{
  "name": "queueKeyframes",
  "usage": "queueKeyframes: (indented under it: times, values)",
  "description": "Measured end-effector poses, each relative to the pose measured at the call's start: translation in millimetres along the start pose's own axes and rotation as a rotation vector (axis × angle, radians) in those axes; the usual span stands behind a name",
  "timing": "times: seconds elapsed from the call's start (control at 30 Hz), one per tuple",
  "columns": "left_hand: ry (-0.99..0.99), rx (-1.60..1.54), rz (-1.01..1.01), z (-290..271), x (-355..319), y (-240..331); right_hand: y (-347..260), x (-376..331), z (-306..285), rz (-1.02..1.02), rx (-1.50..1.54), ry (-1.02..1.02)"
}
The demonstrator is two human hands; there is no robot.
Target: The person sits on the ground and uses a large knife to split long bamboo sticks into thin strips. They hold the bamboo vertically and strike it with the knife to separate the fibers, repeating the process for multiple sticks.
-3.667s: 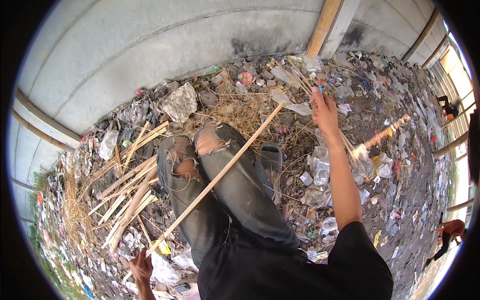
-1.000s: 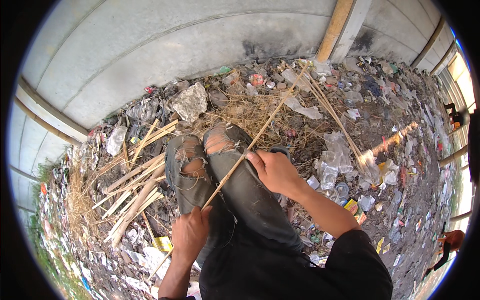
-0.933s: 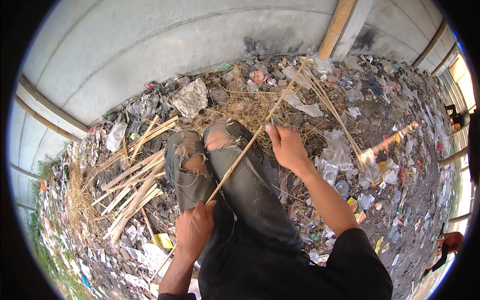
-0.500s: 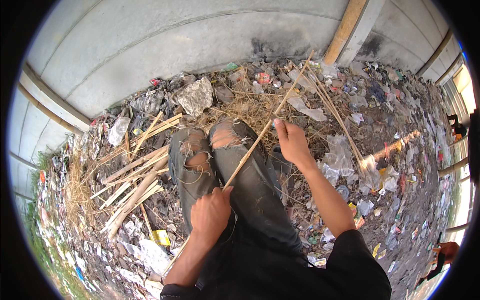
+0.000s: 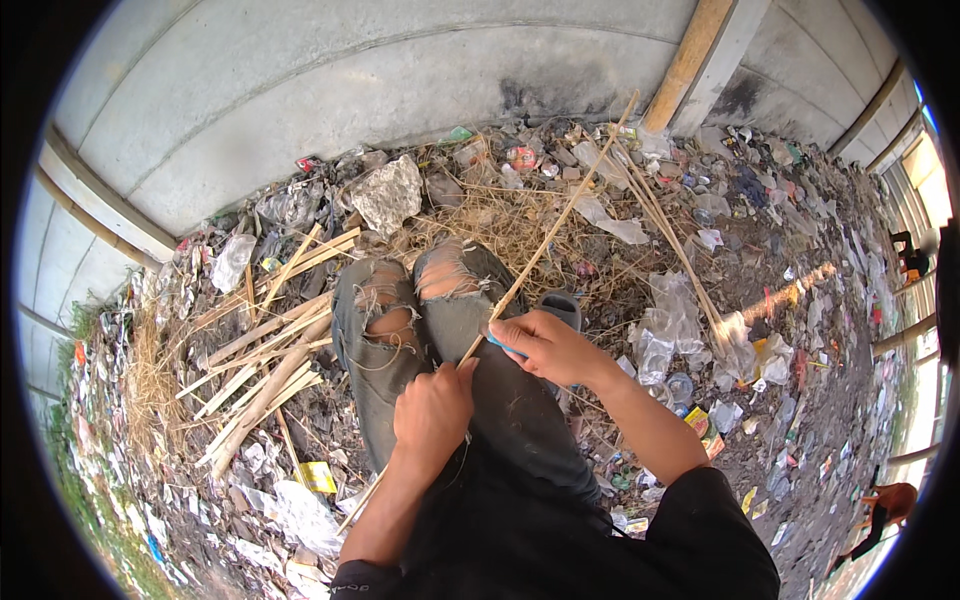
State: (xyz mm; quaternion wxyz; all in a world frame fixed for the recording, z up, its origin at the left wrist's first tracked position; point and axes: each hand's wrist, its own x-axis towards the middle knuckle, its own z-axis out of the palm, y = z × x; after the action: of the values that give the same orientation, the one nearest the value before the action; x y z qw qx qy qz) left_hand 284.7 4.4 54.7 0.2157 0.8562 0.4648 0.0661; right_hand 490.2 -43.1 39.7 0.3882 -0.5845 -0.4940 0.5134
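A long, thin bamboo strip (image 5: 555, 223) slants across my lap, its far end reaching up toward the wall and its near end passing under my left forearm. My left hand (image 5: 433, 408) is closed around it above my thigh. Just beyond, my right hand (image 5: 553, 345) grips a small blue-handled tool (image 5: 507, 349) against the strip; fingers cover most of the tool, so its blade or tip cannot be made out. Both hands are close together over my torn dark jeans (image 5: 480, 305).
Cut bamboo strips (image 5: 265, 345) lie piled left of my knees. More thin strips (image 5: 672, 235) rest on the littered ground at right. A pale rock (image 5: 388, 196) and dry straw lie before a concrete wall (image 5: 400, 90). Someone in dark clothing (image 5: 872, 535) is at the right edge.
My right hand has slid down along the strip toward me, ending beside my left hand. The left hand keeps its hold, shifting slightly, and the strip's far end has tipped a little upward and right.
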Motion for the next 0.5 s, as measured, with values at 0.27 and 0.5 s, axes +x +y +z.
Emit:
queueKeyframes:
  times: [0.27, 0.5]
  values:
    - [0.054, 0.064, -0.001, 3.4, -3.6, -1.0, -2.1, -3.6, -14.4, -0.16, -0.191, 0.553]
    - [0.109, 0.141, 0.002, 7.3, -11.0, 3.7, 1.7, 4.9, 4.4, -0.251, -0.338, 0.597]
